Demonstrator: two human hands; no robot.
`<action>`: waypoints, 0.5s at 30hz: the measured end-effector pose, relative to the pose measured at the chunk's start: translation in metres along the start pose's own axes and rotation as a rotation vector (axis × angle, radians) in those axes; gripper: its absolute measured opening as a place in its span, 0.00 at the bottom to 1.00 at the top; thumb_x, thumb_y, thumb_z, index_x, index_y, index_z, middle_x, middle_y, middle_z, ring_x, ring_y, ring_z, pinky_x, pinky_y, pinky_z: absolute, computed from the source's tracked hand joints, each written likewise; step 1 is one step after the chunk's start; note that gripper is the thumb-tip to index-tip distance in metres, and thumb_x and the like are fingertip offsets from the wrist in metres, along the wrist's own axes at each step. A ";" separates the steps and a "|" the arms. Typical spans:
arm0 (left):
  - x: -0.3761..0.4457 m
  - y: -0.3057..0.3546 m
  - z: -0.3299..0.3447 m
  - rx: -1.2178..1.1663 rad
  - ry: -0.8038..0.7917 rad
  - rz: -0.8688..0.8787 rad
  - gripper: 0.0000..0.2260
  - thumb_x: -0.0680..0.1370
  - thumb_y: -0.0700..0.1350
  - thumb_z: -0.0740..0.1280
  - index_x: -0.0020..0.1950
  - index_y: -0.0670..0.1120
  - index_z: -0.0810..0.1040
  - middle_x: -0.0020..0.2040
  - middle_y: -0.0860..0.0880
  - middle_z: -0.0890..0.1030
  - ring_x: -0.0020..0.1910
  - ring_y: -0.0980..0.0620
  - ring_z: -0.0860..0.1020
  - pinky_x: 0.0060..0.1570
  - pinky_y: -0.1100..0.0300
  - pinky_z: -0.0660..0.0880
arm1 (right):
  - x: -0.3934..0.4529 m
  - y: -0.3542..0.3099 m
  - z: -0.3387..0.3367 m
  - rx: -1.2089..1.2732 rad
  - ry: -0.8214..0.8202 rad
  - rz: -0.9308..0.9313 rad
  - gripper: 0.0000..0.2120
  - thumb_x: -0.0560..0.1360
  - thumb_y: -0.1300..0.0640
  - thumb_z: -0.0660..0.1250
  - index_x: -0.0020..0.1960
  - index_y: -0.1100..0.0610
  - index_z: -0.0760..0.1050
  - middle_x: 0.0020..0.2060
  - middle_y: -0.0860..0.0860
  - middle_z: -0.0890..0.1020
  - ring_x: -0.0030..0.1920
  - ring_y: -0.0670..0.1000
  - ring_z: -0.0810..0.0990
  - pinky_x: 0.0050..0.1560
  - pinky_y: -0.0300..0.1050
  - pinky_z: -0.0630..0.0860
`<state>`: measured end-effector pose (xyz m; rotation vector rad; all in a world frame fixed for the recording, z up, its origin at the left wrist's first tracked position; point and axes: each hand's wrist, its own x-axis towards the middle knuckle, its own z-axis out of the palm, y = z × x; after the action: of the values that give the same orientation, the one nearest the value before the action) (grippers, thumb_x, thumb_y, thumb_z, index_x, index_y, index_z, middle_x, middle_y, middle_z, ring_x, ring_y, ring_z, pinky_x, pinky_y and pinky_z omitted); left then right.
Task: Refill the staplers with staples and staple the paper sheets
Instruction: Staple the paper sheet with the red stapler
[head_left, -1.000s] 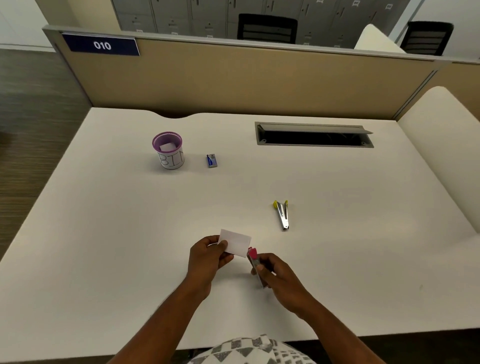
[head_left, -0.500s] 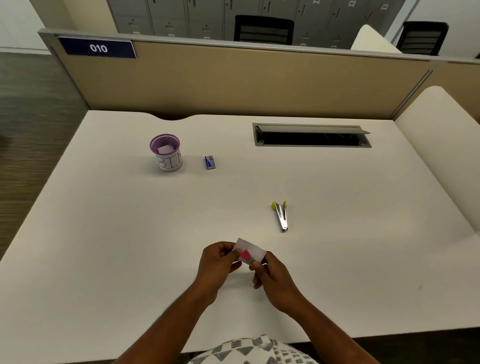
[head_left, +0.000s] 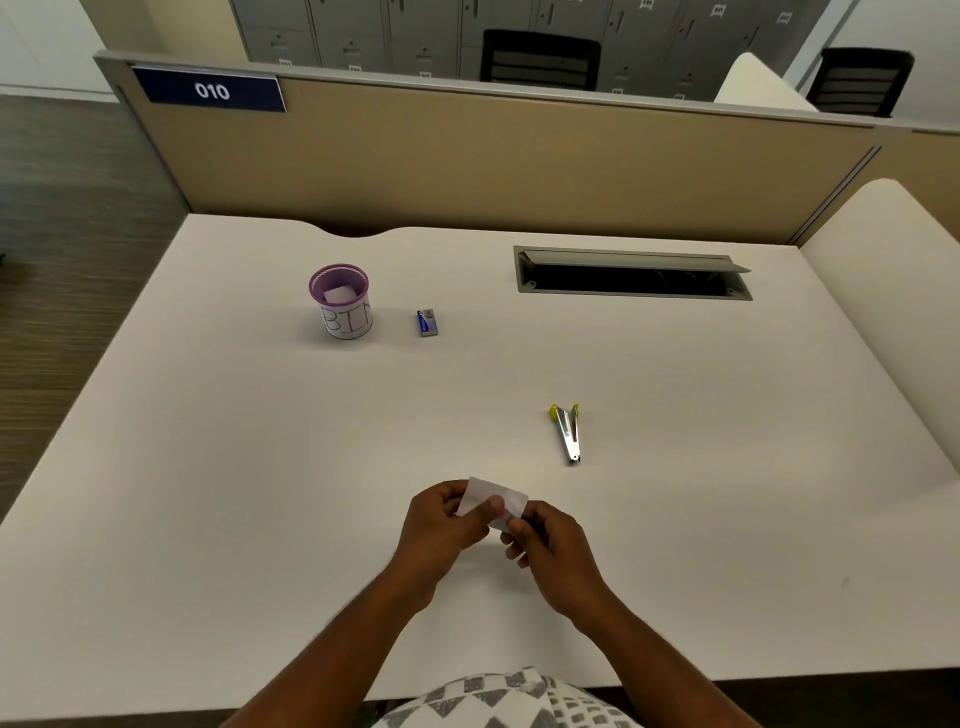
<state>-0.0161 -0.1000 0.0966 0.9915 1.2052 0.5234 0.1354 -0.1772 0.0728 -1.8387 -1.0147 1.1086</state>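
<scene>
White paper slip (head_left: 491, 498) pinched between your left hand (head_left: 441, 525) and right hand (head_left: 553, 545); right fingers (head_left: 514, 530) curl around a pink-tipped stapler (head_left: 501, 512).

Matt white table (head_left: 208, 467), shiny metal stapler (head_left: 567, 436), paper sheet (head_left: 488, 493).

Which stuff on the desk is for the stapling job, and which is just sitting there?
For the job:
- paper sheets, held by left hand
- pink stapler, mostly hidden in right hand
- yellow stapler, lying open
- blue staple box

Just sitting there:
- purple cup marked BIN
- cable slot
- 010 sign
</scene>
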 end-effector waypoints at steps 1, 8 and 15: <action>0.000 -0.001 0.001 0.052 0.005 0.022 0.17 0.72 0.50 0.77 0.59 0.47 0.82 0.52 0.49 0.86 0.53 0.48 0.85 0.57 0.49 0.82 | 0.000 0.000 0.000 -0.010 0.004 -0.002 0.05 0.82 0.56 0.66 0.52 0.53 0.80 0.40 0.49 0.87 0.39 0.49 0.86 0.43 0.47 0.82; -0.002 0.000 0.006 0.233 0.078 0.099 0.17 0.73 0.53 0.76 0.59 0.47 0.82 0.52 0.50 0.85 0.51 0.50 0.84 0.55 0.51 0.83 | -0.001 0.004 0.003 -0.044 0.060 -0.032 0.05 0.81 0.55 0.67 0.51 0.53 0.81 0.38 0.48 0.87 0.39 0.48 0.86 0.45 0.47 0.83; 0.000 0.004 0.003 -0.092 -0.045 -0.104 0.16 0.79 0.53 0.68 0.62 0.45 0.80 0.57 0.43 0.84 0.56 0.44 0.84 0.57 0.49 0.82 | -0.004 -0.002 -0.005 0.186 -0.069 0.060 0.10 0.83 0.55 0.64 0.61 0.55 0.79 0.49 0.51 0.87 0.46 0.53 0.87 0.48 0.46 0.84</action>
<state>-0.0125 -0.0995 0.1003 0.8542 1.1751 0.4678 0.1385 -0.1805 0.0780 -1.7016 -0.8687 1.2659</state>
